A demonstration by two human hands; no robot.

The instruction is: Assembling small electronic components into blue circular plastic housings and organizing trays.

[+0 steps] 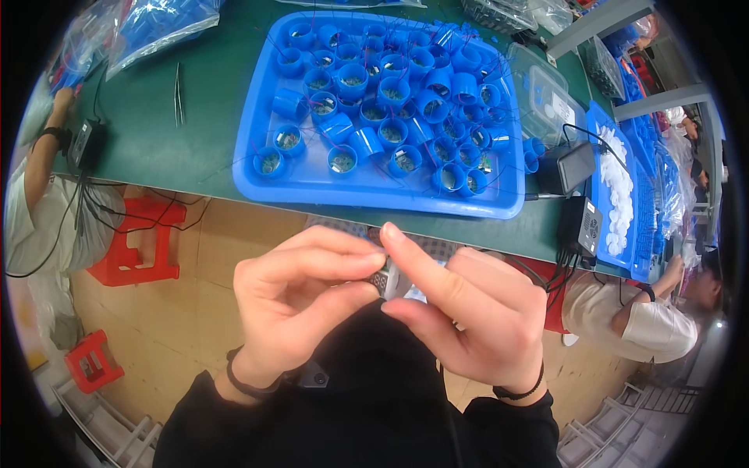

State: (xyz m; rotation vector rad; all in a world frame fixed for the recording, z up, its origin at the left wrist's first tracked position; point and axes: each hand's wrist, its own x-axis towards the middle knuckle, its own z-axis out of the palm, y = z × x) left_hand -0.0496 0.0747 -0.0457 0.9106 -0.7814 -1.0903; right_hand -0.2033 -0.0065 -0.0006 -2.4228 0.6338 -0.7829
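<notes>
My left hand (285, 292) is closed in a pinch, thumb and fingers on a small grey and white part (381, 279) with dark holes on its face. My right hand (476, 312) meets it from the other side. Its index finger reaches past the left fingertips and its thumb sits just below, with the white side of the part between them. Fingers hide most of the part, so its exact kind does not show. Both hands are in front of the table edge, nearer to me than the blue tray (374, 201) full of small blue cups (342, 160) with wires and circuit boards.
Tweezers (179, 93) lie on the green table (207, 148). Right of the tray are a clear plastic box (538, 97), black power boxes (577, 226) and a blue tray of white pieces (616, 195). Red stools (140, 246) stand below. People sit at left and right.
</notes>
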